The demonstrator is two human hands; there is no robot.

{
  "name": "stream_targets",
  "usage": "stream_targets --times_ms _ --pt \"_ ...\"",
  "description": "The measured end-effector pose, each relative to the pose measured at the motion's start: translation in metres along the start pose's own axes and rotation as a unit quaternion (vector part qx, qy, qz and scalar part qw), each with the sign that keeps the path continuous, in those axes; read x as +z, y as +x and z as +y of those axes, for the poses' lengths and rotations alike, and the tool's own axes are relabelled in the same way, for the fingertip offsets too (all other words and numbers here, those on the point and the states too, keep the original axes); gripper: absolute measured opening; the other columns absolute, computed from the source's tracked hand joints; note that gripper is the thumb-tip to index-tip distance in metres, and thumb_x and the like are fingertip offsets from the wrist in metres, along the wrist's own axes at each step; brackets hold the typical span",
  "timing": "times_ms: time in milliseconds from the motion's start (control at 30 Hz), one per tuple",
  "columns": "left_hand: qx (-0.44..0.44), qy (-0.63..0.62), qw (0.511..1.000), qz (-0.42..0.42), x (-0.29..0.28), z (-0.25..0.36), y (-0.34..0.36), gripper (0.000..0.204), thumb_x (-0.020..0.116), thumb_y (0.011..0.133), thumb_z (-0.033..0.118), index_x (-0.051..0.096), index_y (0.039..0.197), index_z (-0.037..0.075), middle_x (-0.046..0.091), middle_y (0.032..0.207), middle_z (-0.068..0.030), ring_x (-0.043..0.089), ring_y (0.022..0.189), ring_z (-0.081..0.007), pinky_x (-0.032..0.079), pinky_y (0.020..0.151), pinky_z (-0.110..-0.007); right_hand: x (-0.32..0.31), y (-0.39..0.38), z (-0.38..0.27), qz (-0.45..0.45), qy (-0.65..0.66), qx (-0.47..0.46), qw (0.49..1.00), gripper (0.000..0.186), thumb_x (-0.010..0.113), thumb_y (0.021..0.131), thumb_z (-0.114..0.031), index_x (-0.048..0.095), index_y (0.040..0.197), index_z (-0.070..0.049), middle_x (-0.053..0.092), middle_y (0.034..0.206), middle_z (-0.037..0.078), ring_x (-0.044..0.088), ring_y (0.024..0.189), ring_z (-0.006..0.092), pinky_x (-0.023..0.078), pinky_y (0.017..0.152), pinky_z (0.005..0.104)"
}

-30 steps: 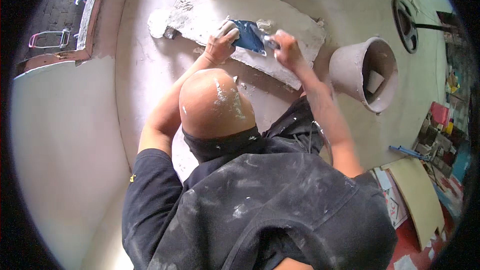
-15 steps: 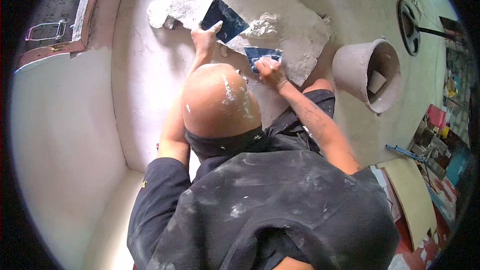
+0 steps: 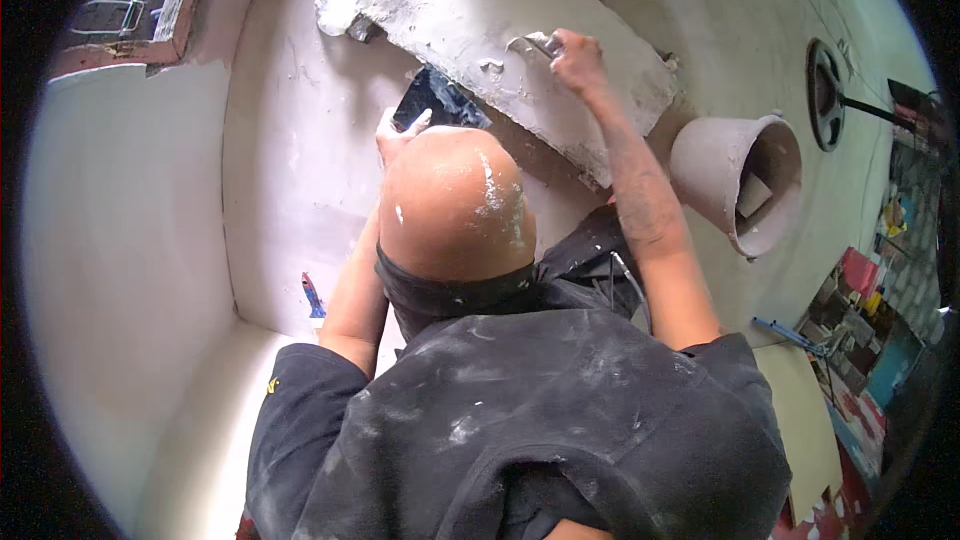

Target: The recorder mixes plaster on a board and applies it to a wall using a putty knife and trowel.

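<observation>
My left hand [image 3: 393, 136] grips a wide dark scraper blade [image 3: 438, 102], held flat by the near edge of a pale, plaster-crusted board [image 3: 590, 70]. My bent, plaster-smeared knee [image 3: 450, 202] hides part of that hand and the blade's near side. Farther right, my right hand [image 3: 578, 62] is closed around a putty knife [image 3: 535, 43], seen nearly edge-on over the board. A small lump of wet plaster [image 3: 490, 65] sits on the board left of the knife.
A plaster-coated bucket [image 3: 715, 165] lies tilted at the right, a block inside it. Beyond stands a black wheel [image 3: 825, 95] with a rod. A blue-handled tool [image 3: 312, 295] rests left of my arm. Clutter [image 3: 860, 310] fills the far right; a window-like opening [image 3: 120, 0] is upper left.
My right hand has moved up and over the board with its putty knife, now turned edge-on. The left blade has come nearer, off the board. The larger plaster heap on the board has shrunk.
</observation>
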State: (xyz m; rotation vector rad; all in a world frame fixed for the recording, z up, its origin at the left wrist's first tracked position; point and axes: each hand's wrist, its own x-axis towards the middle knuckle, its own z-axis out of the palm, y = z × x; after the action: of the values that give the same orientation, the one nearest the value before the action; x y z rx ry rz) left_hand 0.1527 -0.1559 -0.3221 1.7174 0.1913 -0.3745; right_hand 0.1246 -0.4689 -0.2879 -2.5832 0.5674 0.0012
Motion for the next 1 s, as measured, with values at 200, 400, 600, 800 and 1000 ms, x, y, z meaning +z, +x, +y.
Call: stream_targets --times_ms 200,400,600,800,1000 --pt "-0.069 0.085 0.993 0.045 -0.031 -0.041 0.008 0.016 0.069 0.081 0.017 0.059 0.082 0.005 0.059 0.071 -0.0005 0.051 0.057 -0.0103 0.043 0.052 -0.027 -0.027 0.014 0.022 -0.042 0.010 -0.007 0.999 0.027 0.063 0.061 -0.008 0.064 0.088 -0.005 0.065 0.084 0.018 0.062 0.081 0.0355 0.049 0.073 0.0402" --pt "-0.159 -0.324 0.927 0.108 -0.165 -0.140 0.034 0.017 0.061 0.088 0.020 0.063 0.098 0.007 0.063 0.090 -0.0016 0.059 0.080 -0.0156 0.048 0.074 -0.034 -0.031 0.008 0.006 -0.003 -0.017 -0.031 0.999 0.024 0.057 0.063 -0.005 0.063 0.086 -0.005 0.063 0.083 0.020 0.062 0.081 0.0374 0.048 0.073 0.0411" --pt "-0.227 -0.300 0.915 0.147 -0.259 -0.184 0.022 0.035 0.052 0.093 0.028 0.056 0.118 0.005 0.061 0.114 -0.0079 0.059 0.101 -0.0246 0.045 0.094 -0.040 -0.031 0.004 0.018 0.010 -0.051 -0.052 0.997 0.024 0.055 0.065 -0.004 0.061 0.087 -0.005 0.062 0.082 0.018 0.061 0.082 0.0376 0.048 0.071 0.0439" --pt "-0.291 -0.298 0.897 0.146 -0.258 -0.194 0.030 0.034 0.053 0.092 0.036 0.062 0.106 0.007 0.065 0.105 -0.0055 0.062 0.094 -0.0229 0.047 0.089 -0.040 0.022 -0.021 0.029 0.106 -0.224 -0.128 0.960 0.008 0.052 0.077 -0.010 0.060 0.078 -0.008 0.059 0.085 0.010 0.062 0.084 0.0294 0.051 0.073 0.0408" --pt "-0.302 -0.281 0.894 0.174 -0.265 -0.199 0.036 0.033 0.052 0.092 0.035 0.063 0.106 0.007 0.066 0.106 -0.0057 0.062 0.094 -0.0223 0.046 0.089 -0.039 0.063 -0.053 0.009 0.025 -0.261 -0.137 0.955 0.009 0.052 0.077 -0.012 0.060 0.080 -0.008 0.060 0.087 0.011 0.063 0.083 0.0276 0.050 0.069 0.0406"
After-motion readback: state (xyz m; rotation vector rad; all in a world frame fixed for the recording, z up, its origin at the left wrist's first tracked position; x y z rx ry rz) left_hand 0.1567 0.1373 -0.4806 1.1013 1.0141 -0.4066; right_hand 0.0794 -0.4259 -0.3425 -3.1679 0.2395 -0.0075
